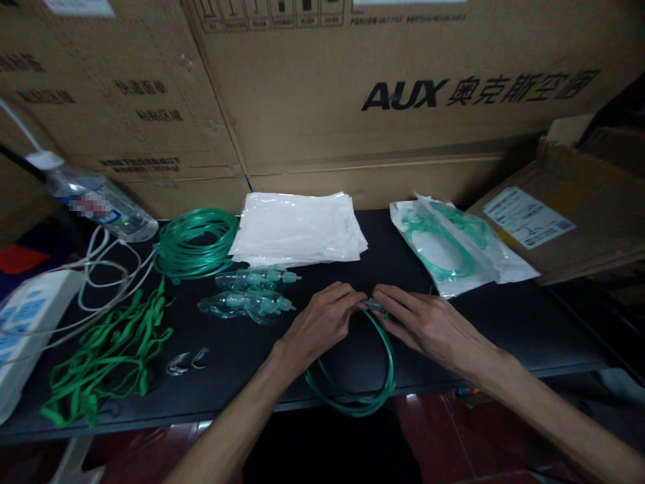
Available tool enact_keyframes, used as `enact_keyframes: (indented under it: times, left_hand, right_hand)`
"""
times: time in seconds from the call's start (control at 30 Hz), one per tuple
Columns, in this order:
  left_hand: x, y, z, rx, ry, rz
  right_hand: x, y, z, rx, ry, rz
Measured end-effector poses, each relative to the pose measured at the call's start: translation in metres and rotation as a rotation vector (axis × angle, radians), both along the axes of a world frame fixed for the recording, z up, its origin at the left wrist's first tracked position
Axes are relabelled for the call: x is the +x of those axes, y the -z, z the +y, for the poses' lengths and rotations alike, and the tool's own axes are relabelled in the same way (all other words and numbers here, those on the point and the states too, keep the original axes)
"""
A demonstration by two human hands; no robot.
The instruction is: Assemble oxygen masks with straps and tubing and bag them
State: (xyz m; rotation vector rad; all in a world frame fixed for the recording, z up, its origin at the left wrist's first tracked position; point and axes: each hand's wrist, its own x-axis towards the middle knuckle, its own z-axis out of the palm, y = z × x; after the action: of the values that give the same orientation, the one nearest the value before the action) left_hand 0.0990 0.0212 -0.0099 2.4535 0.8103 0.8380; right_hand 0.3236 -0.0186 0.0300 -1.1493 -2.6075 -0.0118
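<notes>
Coiled green translucent plastic tubing (391,370) lies at front edge of black bench (232,349), slightly overhanging. Left hand (327,309) and right hand (423,316) meet above it, fingers pinched on small clear fitting (373,304). White-and-clear packet (453,249) holding green tubing looks done; two clear plastic masks (246,304), green fabric straps (121,336), stacked flat white packets (299,228) seem left. Large brown cardboard box (312,87) behind; red tiled floor (453,437) below.
</notes>
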Motion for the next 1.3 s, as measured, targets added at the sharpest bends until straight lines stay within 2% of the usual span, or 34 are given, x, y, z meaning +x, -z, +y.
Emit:
enact_keyframes:
  times: [0.1,0.2,0.27,0.33,0.4,0.5,0.6,0.67,0.73,0.83,0.97,1.07,1.13,1.3]
  left_hand:
    - [-0.002,-0.007,0.002,0.032,-0.028,-0.019]
    - [-0.009,-0.024,-0.002,0.098,-0.142,-0.114]
    - [-0.019,-0.035,-0.014,0.132,-0.238,-0.166]
    - [-0.033,-0.039,-0.037,0.137,-0.341,-0.17]
    - [-0.05,-0.033,-0.067,0.108,-0.505,-0.129]
    - [-0.07,-0.008,-0.108,-0.014,-0.814,0.043]
    - [-0.071,0.013,-0.13,-0.115,-0.9,0.146]
    - [-0.065,0.016,-0.13,-0.148,-0.869,0.178]
    - [-0.058,0.01,-0.123,-0.193,-0.801,0.219]
    - [-0.054,-0.007,-0.109,-0.263,-0.684,0.336]
    - [-0.056,-0.029,-0.095,-0.243,-0.49,0.608]
    - [-0.055,-0.041,-0.085,-0.12,-0.343,0.788]
    - [-0.054,-0.048,-0.078,-0.035,-0.257,0.826]
    - [-0.049,-0.055,-0.063,0.03,-0.181,0.829]
  right_hand:
    - [-0.009,-0.007,-0.005,0.061,0.045,-0.042]
    - [-0.017,-0.011,-0.013,0.109,0.114,-0.06]
    - [-0.018,-0.01,-0.02,0.138,0.134,-0.105]
    - [-0.017,-0.007,-0.029,0.164,0.13,-0.173]
    - [-0.013,-0.005,-0.036,0.193,0.115,-0.229]
    - [-0.008,-0.006,-0.045,0.246,0.057,-0.27]
    - [-0.006,-0.007,-0.05,0.301,-0.039,-0.278]
    - [-0.006,-0.003,-0.05,0.341,-0.113,-0.253]
    - [-0.007,0.004,-0.049,0.381,-0.208,-0.204]
    - [-0.009,0.016,-0.043,0.389,-0.332,-0.111]
    - [-0.007,0.026,-0.037,0.26,-0.382,-0.029]
    - [-0.003,0.029,-0.041,0.111,-0.327,0.073]
    - [-0.001,0.032,-0.045,0.014,-0.247,0.166]
    - [0.001,0.046,-0.055,0.001,-0.046,0.24]
